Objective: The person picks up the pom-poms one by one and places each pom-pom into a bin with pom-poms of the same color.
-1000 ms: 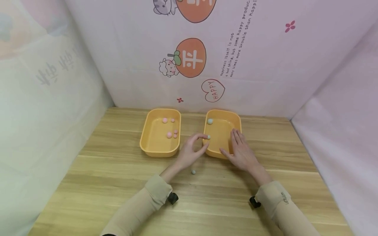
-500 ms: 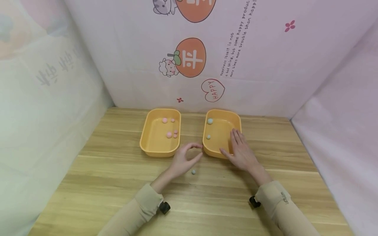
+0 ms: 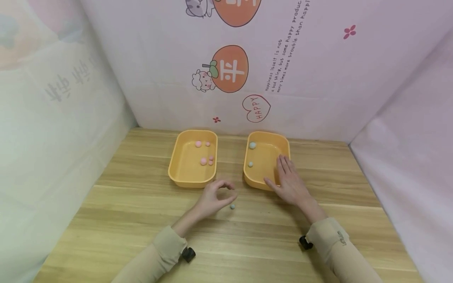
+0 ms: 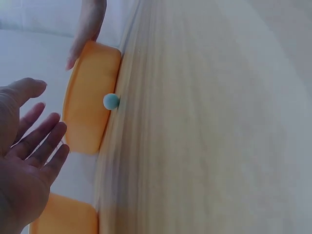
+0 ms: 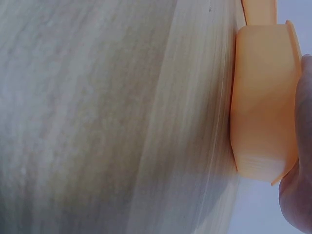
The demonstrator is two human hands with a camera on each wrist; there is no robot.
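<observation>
My left hand (image 3: 211,199) hovers over the table with thumb and fingers curved apart and nothing between them. Just beyond its thumb, a small blue-green ball (image 3: 232,206) lies on the wood; the left wrist view shows the same ball (image 4: 111,101) ahead of the spread fingers. My right hand (image 3: 291,184) rests at the near right corner of the right yellow tray (image 3: 265,182), fingers straight over the rim and thumb at the front edge. Inside that tray are a larger blue-green ball (image 3: 252,145) and a smaller one (image 3: 250,164).
To the left stands another yellow tray (image 3: 191,184) with several pink balls, including a larger one (image 3: 203,161). Both trays stand near the back edge of the wooden table (image 3: 247,247). Printed white cloth (image 3: 162,90) hangs behind and at both sides.
My left hand has let go of the smaller blue-green ball inside the right tray and drawn back down and left, close to the ball on the table. The right hand has stayed put.
</observation>
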